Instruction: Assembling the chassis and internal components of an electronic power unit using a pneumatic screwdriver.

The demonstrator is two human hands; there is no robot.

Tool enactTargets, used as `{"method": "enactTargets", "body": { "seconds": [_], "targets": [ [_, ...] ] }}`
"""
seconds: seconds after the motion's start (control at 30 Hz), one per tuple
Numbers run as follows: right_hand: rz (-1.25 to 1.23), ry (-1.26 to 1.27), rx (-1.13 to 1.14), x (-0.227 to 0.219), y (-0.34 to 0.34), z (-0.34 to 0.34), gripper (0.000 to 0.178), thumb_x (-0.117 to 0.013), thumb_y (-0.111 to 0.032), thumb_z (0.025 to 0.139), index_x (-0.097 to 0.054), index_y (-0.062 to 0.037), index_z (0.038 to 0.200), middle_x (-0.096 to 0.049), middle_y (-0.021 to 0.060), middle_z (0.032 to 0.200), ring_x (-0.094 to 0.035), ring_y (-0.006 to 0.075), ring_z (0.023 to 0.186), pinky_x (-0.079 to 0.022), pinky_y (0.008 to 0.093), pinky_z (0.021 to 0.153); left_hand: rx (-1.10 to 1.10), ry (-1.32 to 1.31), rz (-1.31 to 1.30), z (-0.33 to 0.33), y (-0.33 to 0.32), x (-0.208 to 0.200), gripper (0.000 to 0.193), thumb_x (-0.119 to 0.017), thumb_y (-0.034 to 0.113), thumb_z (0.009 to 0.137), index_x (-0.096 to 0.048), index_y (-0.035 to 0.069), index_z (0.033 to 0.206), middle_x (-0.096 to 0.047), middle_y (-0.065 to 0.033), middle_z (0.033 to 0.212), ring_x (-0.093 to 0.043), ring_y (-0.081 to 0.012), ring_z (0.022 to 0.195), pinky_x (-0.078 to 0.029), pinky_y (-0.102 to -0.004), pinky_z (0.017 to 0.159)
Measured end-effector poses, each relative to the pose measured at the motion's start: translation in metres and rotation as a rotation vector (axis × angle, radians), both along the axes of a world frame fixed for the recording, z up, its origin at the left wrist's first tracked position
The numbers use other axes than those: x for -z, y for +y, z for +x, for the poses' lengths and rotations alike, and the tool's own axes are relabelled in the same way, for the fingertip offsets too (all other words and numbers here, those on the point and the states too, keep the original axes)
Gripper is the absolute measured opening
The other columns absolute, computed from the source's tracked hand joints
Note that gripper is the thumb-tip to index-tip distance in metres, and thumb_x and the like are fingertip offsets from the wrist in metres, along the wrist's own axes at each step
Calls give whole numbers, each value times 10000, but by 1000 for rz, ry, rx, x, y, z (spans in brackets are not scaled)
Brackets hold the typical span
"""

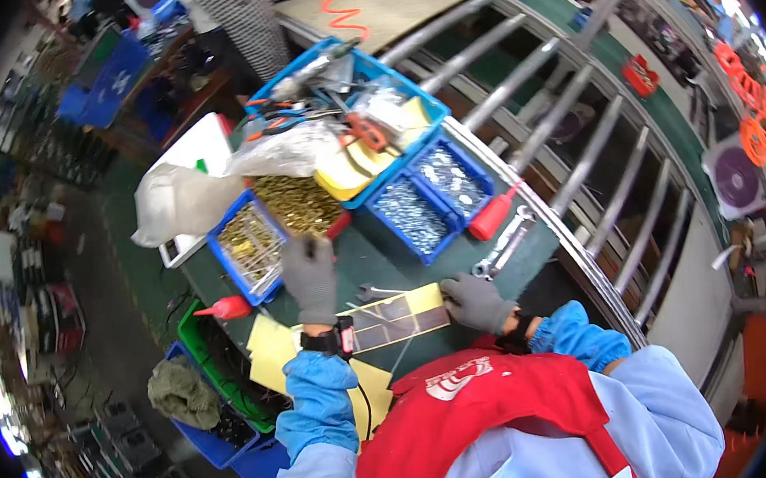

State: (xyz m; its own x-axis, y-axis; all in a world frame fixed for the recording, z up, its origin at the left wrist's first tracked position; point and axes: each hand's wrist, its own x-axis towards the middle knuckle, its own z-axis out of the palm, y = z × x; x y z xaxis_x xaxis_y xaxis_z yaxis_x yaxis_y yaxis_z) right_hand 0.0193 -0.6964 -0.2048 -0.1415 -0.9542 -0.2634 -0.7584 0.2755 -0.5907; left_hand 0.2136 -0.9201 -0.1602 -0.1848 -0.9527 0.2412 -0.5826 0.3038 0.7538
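Note:
My left hand (pixel 310 278), in a grey glove, reaches to the near edge of a bin of small brass-coloured parts (pixel 294 198), beside a blue bin (pixel 272 291) of similar parts. Its fingertips are blurred against the parts. My right hand (pixel 478 304), also gloved in grey, is closed with bent fingers at the right end of a flat yellow-edged strip (pixel 426 297) with grey panels. What it pinches, if anything, is hidden. A wrench (pixel 375 291) lies just beyond the strip. Yellow sheets (pixel 269 351) lie under and beside my left forearm.
Blue bins of silvery hardware (pixel 410 218) stand ahead, behind them a blue tray (pixel 438 109) of tools and plastic bags. Red bottles (pixel 490 218) (pixel 229 307) and wrenches (pixel 505 244) lie on the green bench. A metal roller conveyor (pixel 579 169) runs along the right; a green crate (pixel 191 336) sits left.

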Motion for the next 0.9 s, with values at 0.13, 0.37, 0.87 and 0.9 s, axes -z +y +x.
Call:
{"method": "enactTargets", "body": {
  "seconds": [0.13, 0.37, 0.87, 0.9],
  "targets": [
    [-78, -26, 29, -12, 4, 4, 222, -586, -196, 857, -617, -94, 1051, -608, 144, 1007, -615, 365, 908, -505, 460, 772, -358, 43, -464, 71, -58, -103, 208, -670, 153, 883, -659, -26, 988, -654, -97, 858, -618, -182, 765, -498, -329, 715],
    [-92, -37, 67, -19, 13, 3, 240, -587, -183, 872, -608, -86, 1090, -612, 135, 1037, -614, 352, 932, -503, 453, 788, -396, -132, -384, 118, -127, -147, 306, -683, 172, 842, -670, -11, 1087, -667, -152, 875, -617, -241, 739, -496, -344, 733],
    [-283, -104, 448, -25, 41, -87, 305, -604, -243, 882, -622, -74, 1136, -642, 169, 1023, -634, 361, 926, -509, 442, 839, 316, 44, 424, -2, 103, 30, 301, -681, 226, 847, -675, -37, 992, -693, -188, 898, -679, -288, 821, -516, -362, 757],
    [-258, -101, 490, -24, 44, -98, 327, -598, -256, 882, -622, -69, 1149, -647, 175, 1030, -635, 359, 934, -507, 439, 856, 357, 41, 524, -10, 110, 32, 281, -673, 207, 857, -676, -40, 991, -694, -162, 892, -667, -230, 822, -512, -337, 761]
  ]
}}
